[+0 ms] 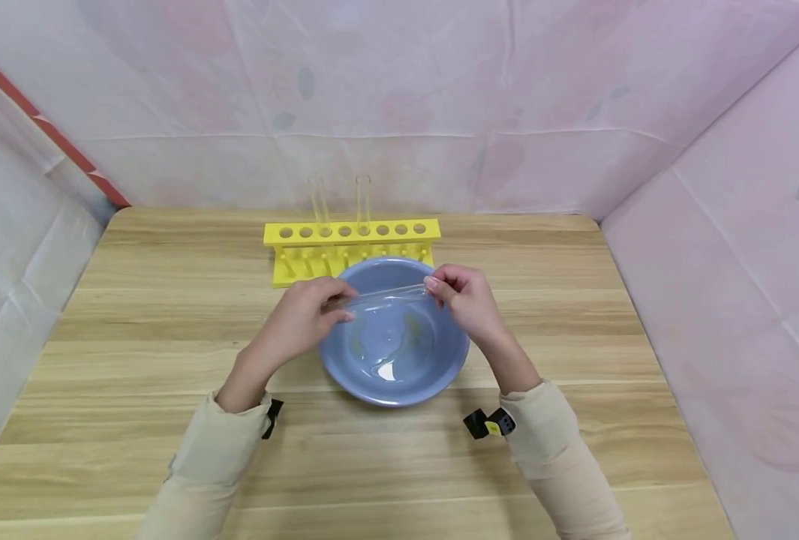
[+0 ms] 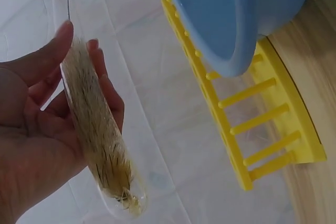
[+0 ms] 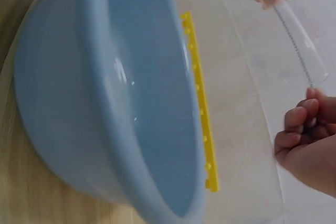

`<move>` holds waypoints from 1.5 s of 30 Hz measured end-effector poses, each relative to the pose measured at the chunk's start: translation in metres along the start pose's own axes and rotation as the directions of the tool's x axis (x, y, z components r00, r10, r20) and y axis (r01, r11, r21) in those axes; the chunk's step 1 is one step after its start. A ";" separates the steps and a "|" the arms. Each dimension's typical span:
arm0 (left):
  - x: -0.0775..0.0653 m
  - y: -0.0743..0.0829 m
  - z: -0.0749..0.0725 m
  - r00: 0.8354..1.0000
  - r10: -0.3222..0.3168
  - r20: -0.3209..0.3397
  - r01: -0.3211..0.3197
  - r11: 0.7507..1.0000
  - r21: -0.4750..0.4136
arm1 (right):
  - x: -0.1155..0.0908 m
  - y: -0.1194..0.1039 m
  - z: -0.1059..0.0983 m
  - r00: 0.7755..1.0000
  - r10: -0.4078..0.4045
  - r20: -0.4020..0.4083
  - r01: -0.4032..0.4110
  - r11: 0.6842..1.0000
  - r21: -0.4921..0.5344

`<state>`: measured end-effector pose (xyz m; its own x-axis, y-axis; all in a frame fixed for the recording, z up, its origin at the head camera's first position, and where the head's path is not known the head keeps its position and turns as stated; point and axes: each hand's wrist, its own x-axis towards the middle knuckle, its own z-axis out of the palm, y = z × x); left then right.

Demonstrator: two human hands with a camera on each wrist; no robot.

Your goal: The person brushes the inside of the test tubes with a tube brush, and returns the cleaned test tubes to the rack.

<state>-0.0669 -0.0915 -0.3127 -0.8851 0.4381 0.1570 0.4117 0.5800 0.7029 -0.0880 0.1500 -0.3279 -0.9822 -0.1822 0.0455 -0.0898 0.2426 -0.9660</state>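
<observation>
My left hand [image 1: 296, 319] holds a clear glass test tube [image 1: 392, 295] lying nearly level above the blue basin [image 1: 334, 360]. Inside the tube's closed end sits a test tube brush [image 2: 97, 114] with pale bristles, some of them dark, as the left wrist view shows. Its twisted wire handle [image 3: 294, 43] runs out toward the tube's mouth. Curled fingers of my right hand [image 1: 468, 304] pinch the end of that wire by the mouth. Water with a yellowish tint appears to lie in the bottom of the basin.
Behind the basin, partly hidden by it, stands a yellow test tube rack [image 1: 274, 236]. Two test tubes stand in it, one a clear upright tube [image 1: 363, 202], the other a leaning tube [image 1: 319, 202]. Patterned cloth [image 1: 399, 90] hangs around the wooden table [image 1: 136, 337].
</observation>
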 end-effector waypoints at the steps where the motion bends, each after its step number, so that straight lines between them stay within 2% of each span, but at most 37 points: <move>1: 0.000 0.000 -0.001 1.000 -0.003 0.010 0.004 1.000 -0.021 | 0.000 0.000 -0.001 1.000 -0.031 0.000 0.031 0.999 -0.011; 4: 0.001 -0.003 -0.004 0.999 -0.011 0.046 0.015 0.996 -0.083 | -0.003 -0.004 -0.001 0.990 -0.139 -0.005 0.139 0.990 -0.035; 8: 0.001 -0.006 -0.007 0.995 -0.010 0.097 0.024 0.990 -0.139 | -0.008 -0.013 0.000 0.947 -0.319 -0.026 0.315 0.944 -0.093; 10: 0.001 -0.008 -0.007 0.994 -0.010 0.112 0.027 0.989 -0.146 | -0.008 -0.012 0.000 0.931 -0.363 -0.035 0.356 0.926 -0.122; 11: 0.000 -0.009 -0.008 0.993 -0.012 0.115 0.028 0.989 -0.143 | -0.007 -0.009 -0.001 0.932 -0.361 -0.037 0.354 0.926 -0.131; 14: 0.000 -0.009 -0.007 0.995 -0.020 0.101 0.031 0.994 -0.108 | -0.004 -0.001 -0.003 0.964 -0.261 -0.045 0.254 0.960 -0.118; 16: -0.001 -0.008 -0.005 0.997 -0.023 0.076 0.028 0.998 -0.062 | -0.002 0.002 -0.003 0.989 -0.140 -0.052 0.136 0.987 -0.081; 18: -0.001 -0.006 -0.002 0.999 -0.016 0.040 0.017 1.000 -0.007 | -0.001 0.003 -0.002 0.998 -0.013 -0.056 0.011 0.999 -0.035; 20: -0.002 -0.005 0.001 1.000 -0.009 0.002 0.009 0.999 0.045 | -0.001 0.001 -0.001 0.994 0.093 -0.058 -0.093 0.996 0.002; 23: -0.003 -0.002 0.003 0.999 -0.004 -0.051 0.009 0.995 0.103 | 0.000 -0.001 0.000 0.975 0.214 -0.063 -0.211 0.976 0.052; 28: -0.005 0.000 0.007 0.993 -0.011 -0.114 0.029 0.987 0.159 | 0.003 -0.005 0.000 0.943 0.325 -0.068 -0.316 0.942 0.115; 32: -0.007 -0.001 0.010 0.989 0.005 -0.146 0.021 0.984 0.178 | 0.003 -0.005 -0.001 0.933 0.354 -0.056 -0.345 0.929 0.134; 37: -0.007 -0.003 0.011 0.992 0.014 -0.129 0.005 0.989 0.146 | 0.002 -0.005 -0.002 0.945 0.319 -0.076 -0.310 0.945 0.106; 42: -0.008 -0.007 0.008 0.996 0.002 -0.086 0.004 0.998 0.065 | -0.002 -0.002 -0.003 0.979 0.182 -0.092 -0.183 0.983 -0.007; 45: -0.008 -0.009 0.006 0.998 0.003 -0.063 -0.001 1.000 0.030 | -0.003 -0.002 -0.003 0.990 0.095 -0.100 -0.100 0.994 -0.048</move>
<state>-0.0619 -0.0962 -0.3250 -0.8958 0.3957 0.2026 0.4191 0.6000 0.6814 -0.0851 0.1531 -0.3254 -0.9978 -0.0621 -0.0213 0.0013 0.3047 -0.9525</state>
